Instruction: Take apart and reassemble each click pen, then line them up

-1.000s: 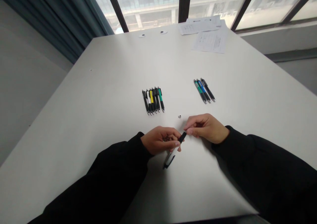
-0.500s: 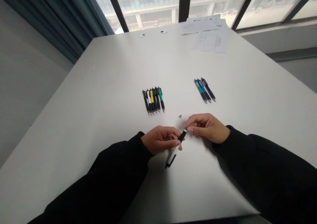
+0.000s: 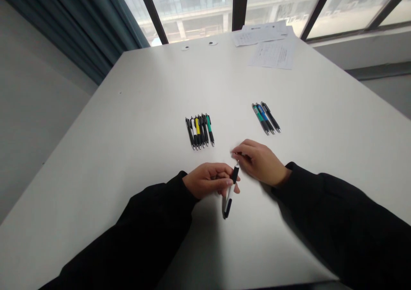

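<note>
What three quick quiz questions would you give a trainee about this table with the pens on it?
1. True or false: the left hand grips a black and white pen.
2. How many pens lie in the right-hand group, beyond the right hand? A) two B) three C) six
3. What lies at the far edge of the table, near the window?
Key: 1 true; 2 B; 3 printed sheets of paper.
</note>
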The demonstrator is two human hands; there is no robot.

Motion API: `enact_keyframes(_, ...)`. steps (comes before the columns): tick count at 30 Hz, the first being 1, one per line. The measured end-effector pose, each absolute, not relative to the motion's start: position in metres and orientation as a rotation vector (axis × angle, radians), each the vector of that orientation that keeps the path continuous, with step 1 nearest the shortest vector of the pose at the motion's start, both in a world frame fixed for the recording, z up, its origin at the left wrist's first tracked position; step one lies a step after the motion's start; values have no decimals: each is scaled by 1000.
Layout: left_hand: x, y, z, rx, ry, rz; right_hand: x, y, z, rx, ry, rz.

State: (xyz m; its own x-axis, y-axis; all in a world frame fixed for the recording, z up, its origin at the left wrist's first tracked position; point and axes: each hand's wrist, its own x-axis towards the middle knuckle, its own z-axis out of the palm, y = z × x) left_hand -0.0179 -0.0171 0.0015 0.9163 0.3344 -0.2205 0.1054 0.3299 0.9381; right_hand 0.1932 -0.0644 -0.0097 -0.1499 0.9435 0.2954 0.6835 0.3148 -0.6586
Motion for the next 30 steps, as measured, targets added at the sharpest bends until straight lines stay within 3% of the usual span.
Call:
enact_keyframes(2,-18,-17,1,1226,416,154,196,-63,-9,-1422,-1880,582)
enact_keyframes(7,-20,-18,1,1195,452,136,212,-66,-9,-1212,-1327,1286)
enact_keyframes(10,-20,-18,1,1196,467,131,215,-68,-11,-1036,-1179,1500)
enact_keyframes(30,-20,-17,2,1247,467,70,210,-75,-6,-1002,-1354,1563)
